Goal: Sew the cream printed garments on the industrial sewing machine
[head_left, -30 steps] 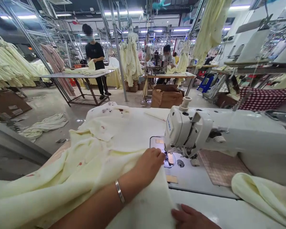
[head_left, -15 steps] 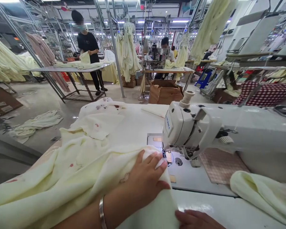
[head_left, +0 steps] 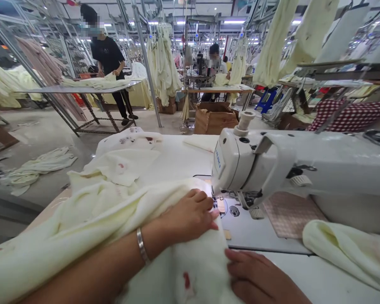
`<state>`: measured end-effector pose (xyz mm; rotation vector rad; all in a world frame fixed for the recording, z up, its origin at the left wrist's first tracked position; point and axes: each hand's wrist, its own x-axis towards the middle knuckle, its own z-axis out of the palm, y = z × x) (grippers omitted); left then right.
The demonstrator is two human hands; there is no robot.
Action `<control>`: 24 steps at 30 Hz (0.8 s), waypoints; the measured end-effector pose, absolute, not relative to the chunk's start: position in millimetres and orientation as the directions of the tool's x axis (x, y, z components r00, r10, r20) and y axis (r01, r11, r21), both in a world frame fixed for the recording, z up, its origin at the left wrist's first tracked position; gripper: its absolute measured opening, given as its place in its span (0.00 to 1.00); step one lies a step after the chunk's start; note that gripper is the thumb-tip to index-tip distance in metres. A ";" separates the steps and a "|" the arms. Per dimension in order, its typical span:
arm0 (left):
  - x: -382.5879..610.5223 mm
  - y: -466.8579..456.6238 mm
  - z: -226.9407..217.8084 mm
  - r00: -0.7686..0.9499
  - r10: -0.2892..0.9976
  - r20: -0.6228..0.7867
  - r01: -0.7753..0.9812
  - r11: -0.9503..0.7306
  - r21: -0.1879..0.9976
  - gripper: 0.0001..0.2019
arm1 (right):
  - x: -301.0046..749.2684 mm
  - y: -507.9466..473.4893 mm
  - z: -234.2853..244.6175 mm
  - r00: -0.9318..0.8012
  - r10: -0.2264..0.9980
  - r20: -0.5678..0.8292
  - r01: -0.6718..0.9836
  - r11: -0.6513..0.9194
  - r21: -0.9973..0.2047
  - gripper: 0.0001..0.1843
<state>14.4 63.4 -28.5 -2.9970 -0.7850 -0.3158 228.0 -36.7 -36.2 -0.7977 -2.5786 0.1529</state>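
Pale yellow fabric (head_left: pixel 107 236) with small reddish printed motifs spreads in folds over the sewing machine's bed, its right edge running up to the needle area. My left hand (head_left: pixel 190 214), with a silver bangle on the wrist, lies on this fabric just left of the presser foot. Its fingers are curled in and closed on the cloth. Lower down, my right hand (head_left: pixel 256 272) pinches the same right edge between thumb and fingers; the thumb is mostly hidden. The white sewing machine (head_left: pixel 234 160) stands right of my left hand, a thread spool on top.
A rolled pale yellow cloth (head_left: pixel 345 249) lies at the right, by a pink checked cloth (head_left: pixel 294 215). Past the machine table stand a cardboard box (head_left: pixel 213 119) and a co-worker (head_left: pixel 109 55) at another table (head_left: pixel 123 85). Cloth lies on the floor at left.
My left hand's fingers have gone from spread flat to curled on the fabric. My right hand has come up along the edge, and a red motif now shows near it. The view has shifted slightly.
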 end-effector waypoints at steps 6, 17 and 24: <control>25.7 10.9 -11.5 0.718 0.673 0.177 0.647 -0.739 0.188 0.09 | 228.5 -42.8 -32.8 -0.764 0.520 0.382 0.508 0.850 -0.140 0.16; 29.6 -61.9 -49.5 0.720 0.620 0.311 0.649 -0.761 0.015 0.25 | 236.2 -60.3 -21.2 -0.738 0.522 0.427 0.507 0.847 -0.158 0.11; 9.2 -27.7 -34.1 0.774 0.606 0.182 0.588 -0.796 0.147 0.26 | 231.4 -41.7 -34.1 -0.753 0.440 0.490 0.488 0.872 -0.033 0.14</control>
